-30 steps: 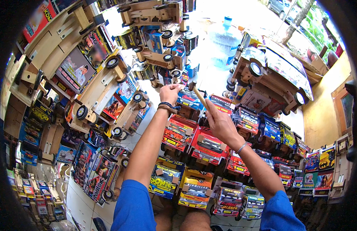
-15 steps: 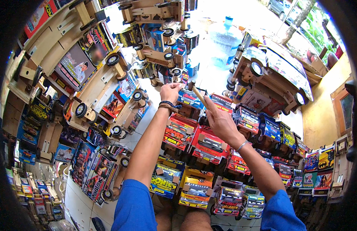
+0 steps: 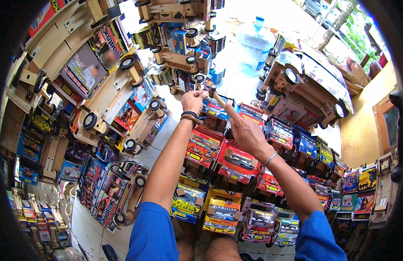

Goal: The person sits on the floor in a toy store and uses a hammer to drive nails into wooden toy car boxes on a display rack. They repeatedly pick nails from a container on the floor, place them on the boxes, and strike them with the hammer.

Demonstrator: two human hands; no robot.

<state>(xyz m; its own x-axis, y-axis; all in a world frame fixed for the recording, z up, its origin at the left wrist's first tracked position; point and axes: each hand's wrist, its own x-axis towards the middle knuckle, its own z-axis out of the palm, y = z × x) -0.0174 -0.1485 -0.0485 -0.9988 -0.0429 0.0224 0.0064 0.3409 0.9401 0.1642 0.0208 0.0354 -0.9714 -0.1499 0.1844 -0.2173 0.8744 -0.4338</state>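
My right hand [image 3: 246,132] is wrapped round the wooden handle of a hammer [image 3: 219,101], index finger stretched along it. The hammer's dark head is close beside the fingertips of my left hand [image 3: 193,102]. Those left fingers are pinched together over the far end of a blue toy truck [image 3: 216,108]; whatever they hold is too small to make out. Below my hands stand a red toy truck [image 3: 200,148] and another red truck [image 3: 237,164], both with printed panels.
Rows of toy trucks, including a yellow one [image 3: 222,213], stand before my knees. Stacked wooden trucks [image 3: 110,104] rise on the left, and a large upturned truck [image 3: 303,89] lies on the right. A clear blue water jug [image 3: 253,45] stands at the back.
The hammer head has come down and left, nearer my left fingertips, as my right hand shifted slightly left. My left hand has barely moved.
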